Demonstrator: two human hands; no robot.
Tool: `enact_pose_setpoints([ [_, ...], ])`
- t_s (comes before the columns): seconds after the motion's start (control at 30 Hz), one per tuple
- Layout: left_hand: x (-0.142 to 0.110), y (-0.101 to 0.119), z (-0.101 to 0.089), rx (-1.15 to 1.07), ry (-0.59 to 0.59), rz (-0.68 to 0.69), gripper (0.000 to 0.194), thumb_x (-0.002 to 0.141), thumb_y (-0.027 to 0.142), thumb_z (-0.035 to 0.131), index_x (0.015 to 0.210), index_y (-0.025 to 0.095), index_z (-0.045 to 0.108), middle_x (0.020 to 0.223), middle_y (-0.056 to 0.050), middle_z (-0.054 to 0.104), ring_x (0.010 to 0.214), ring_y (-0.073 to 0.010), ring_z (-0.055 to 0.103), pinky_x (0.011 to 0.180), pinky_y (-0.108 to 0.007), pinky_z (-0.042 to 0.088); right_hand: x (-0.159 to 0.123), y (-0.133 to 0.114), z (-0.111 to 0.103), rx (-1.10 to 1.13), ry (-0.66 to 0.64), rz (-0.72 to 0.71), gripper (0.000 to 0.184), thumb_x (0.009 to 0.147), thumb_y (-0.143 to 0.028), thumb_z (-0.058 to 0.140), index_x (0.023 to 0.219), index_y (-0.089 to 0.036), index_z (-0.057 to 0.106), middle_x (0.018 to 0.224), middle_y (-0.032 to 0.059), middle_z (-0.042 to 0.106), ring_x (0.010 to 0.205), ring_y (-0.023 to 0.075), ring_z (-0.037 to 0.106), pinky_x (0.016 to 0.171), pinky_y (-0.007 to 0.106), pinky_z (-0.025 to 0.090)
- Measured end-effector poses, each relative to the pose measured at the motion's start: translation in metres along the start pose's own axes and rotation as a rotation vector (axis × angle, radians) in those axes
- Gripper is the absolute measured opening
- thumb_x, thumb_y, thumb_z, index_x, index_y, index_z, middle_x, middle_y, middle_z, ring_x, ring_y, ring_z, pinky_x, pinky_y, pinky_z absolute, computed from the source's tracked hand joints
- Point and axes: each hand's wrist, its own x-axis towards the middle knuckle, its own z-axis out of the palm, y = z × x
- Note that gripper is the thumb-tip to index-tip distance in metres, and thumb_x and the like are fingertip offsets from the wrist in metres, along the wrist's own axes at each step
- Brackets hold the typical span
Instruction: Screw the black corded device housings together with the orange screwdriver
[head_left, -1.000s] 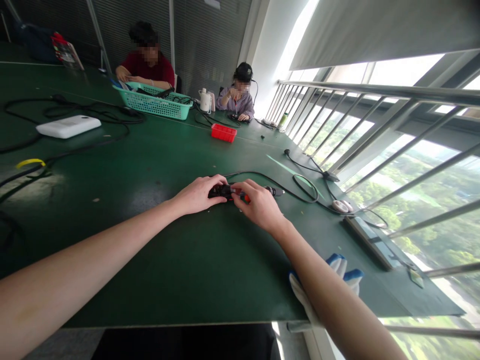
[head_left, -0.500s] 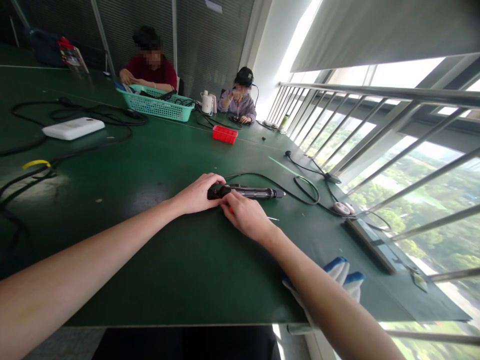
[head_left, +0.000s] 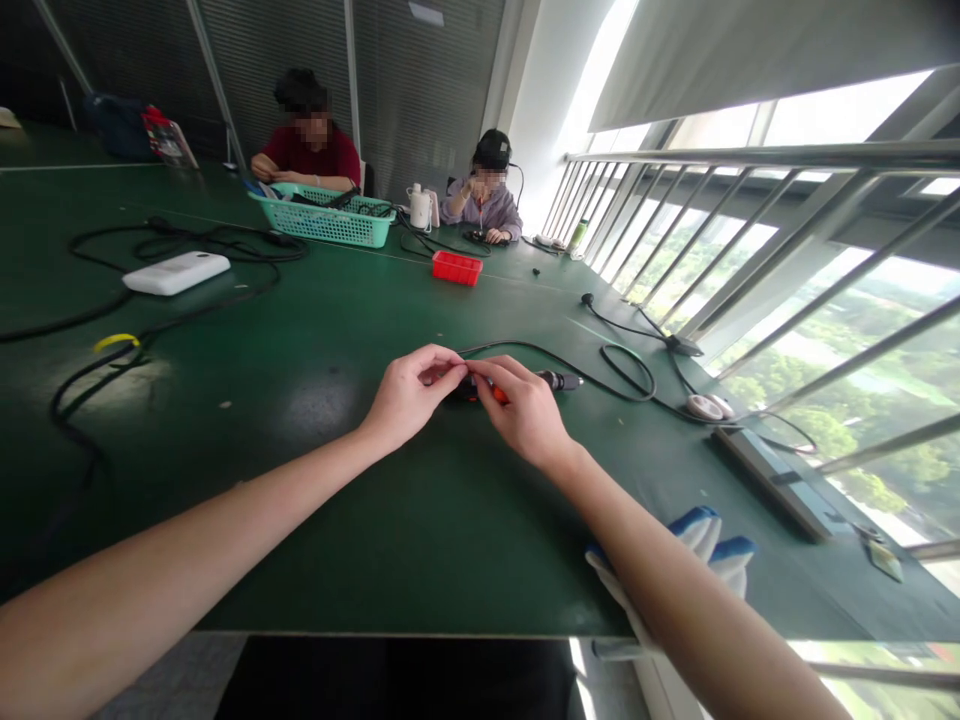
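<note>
Over the middle of the green table (head_left: pixel 360 560), my left hand (head_left: pixel 412 395) and my right hand (head_left: pixel 525 410) meet fingertip to fingertip. The left thumb and forefinger are pinched; anything between them is too small or hidden to make out. An orange-handled screwdriver (head_left: pixel 499 394) is tucked in the curled fingers of my right hand, mostly covered. Behind and under the hands lies a black corded electric screwdriver (head_left: pixel 562 381), its tip pointing right and its middle hidden by my fingers.
A black cable (head_left: pixel 630 372) loops to the right. Gloves (head_left: pixel 709 545) lie by my right forearm. Farther off are a red tray (head_left: pixel 457 268), a teal basket (head_left: pixel 330 224) and a white box (head_left: pixel 177 273). Two people sit across the table. A metal railing (head_left: pixel 750 160) runs along the right.
My fingers have moved off the sides of the electric screwdriver and come together in a pinch above it. The orange handle shows more in my right hand. The view has shifted slightly.
</note>
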Motion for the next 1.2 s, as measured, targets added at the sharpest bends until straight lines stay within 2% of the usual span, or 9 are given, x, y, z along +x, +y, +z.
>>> enact_pose_setpoints([
  [0.1,0.005,-0.008,-0.006,0.073,0.000,-0.009,0.027,0.092,0.046,0.062,0.099,0.020,0.068,0.095,-0.004,0.075,0.087,-0.0201,0.071,0.080,-0.032,0.059,0.000,0.001,0.000,-0.103,-0.103,-0.038,0.037,0.104,-0.029,0.042,0.136,-0.027,0.061,0.124,0.0065,0.068,0.104,0.0201,0.068,0.087,0.030,0.055],
  [0.17,0.010,-0.014,-0.013,0.146,-0.033,0.002,0.025,0.092,0.044,0.061,0.096,0.021,0.068,0.091,-0.003,0.074,0.083,-0.0189,0.070,0.076,-0.031,0.058,0.000,0.002,0.000,-0.211,-0.136,-0.026,0.035,0.102,-0.027,0.044,0.132,-0.026,0.062,0.117,0.0075,0.070,0.099,0.0222,0.066,0.082,0.032,0.054],
  [0.3,0.017,-0.022,-0.026,0.293,-0.155,0.098,0.020,0.090,0.039,0.061,0.092,0.021,0.070,0.094,-0.002,0.075,0.084,-0.0177,0.068,0.076,-0.029,0.053,0.002,0.009,-0.009,-0.292,0.016,-0.060,0.029,0.095,-0.013,0.043,0.117,-0.021,0.060,0.120,0.0110,0.065,0.111,0.0288,0.055,0.098,0.043,0.049],
  [0.4,0.018,-0.025,-0.029,0.314,-0.222,0.125,0.020,0.090,0.038,0.060,0.092,0.021,0.072,0.096,-0.002,0.074,0.085,-0.0181,0.068,0.073,-0.028,0.053,0.004,0.012,-0.021,-0.208,0.128,-0.125,0.033,0.098,-0.009,0.031,0.121,-0.021,0.051,0.128,0.0134,0.059,0.117,0.0272,0.053,0.104,0.047,0.046],
  [0.53,0.019,-0.025,-0.030,0.347,-0.237,0.158,0.021,0.091,0.038,0.059,0.094,0.022,0.072,0.099,-0.003,0.072,0.084,-0.0180,0.068,0.076,-0.028,0.053,0.004,0.008,-0.034,-0.153,0.257,-0.117,0.023,0.105,-0.024,0.038,0.127,-0.025,0.043,0.133,0.0130,0.060,0.119,0.0256,0.058,0.104,0.047,0.046],
  [0.63,0.018,-0.022,-0.031,0.439,-0.252,0.196,0.019,0.093,0.036,0.058,0.095,0.023,0.072,0.100,-0.003,0.071,0.083,-0.0173,0.067,0.076,-0.028,0.052,0.000,0.001,-0.034,-0.138,0.323,-0.048,0.027,0.102,-0.036,0.052,0.125,-0.026,0.042,0.120,0.0111,0.068,0.105,0.0250,0.065,0.097,0.044,0.050],
  [0.8,0.020,-0.015,-0.033,0.567,-0.310,0.282,0.020,0.095,0.031,0.054,0.098,0.023,0.073,0.106,-0.003,0.071,0.090,-0.0184,0.067,0.083,-0.029,0.051,-0.006,-0.008,-0.026,-0.036,0.219,-0.029,0.024,0.102,-0.043,0.052,0.119,-0.026,0.046,0.111,0.0069,0.071,0.096,0.0209,0.071,0.085,0.034,0.056],
  [1.0,0.023,-0.024,-0.035,0.333,-0.313,0.121,0.016,0.087,0.032,0.066,0.093,0.021,0.075,0.100,-0.003,0.074,0.086,-0.0179,0.070,0.081,-0.028,0.055,-0.007,-0.002,-0.013,0.107,0.265,-0.127,0.030,0.100,-0.040,0.058,0.122,-0.026,0.043,0.108,0.0054,0.072,0.093,0.0204,0.073,0.080,0.033,0.059],
  [1.2,0.021,-0.030,-0.034,0.259,-0.303,0.001,0.019,0.082,0.033,0.071,0.096,0.020,0.073,0.093,-0.002,0.075,0.076,-0.0153,0.067,0.074,-0.026,0.055,-0.006,0.001,-0.007,0.142,0.229,-0.069,0.026,0.101,-0.041,0.056,0.119,-0.027,0.044,0.108,0.0047,0.072,0.093,0.0201,0.073,0.079,0.033,0.059],
])
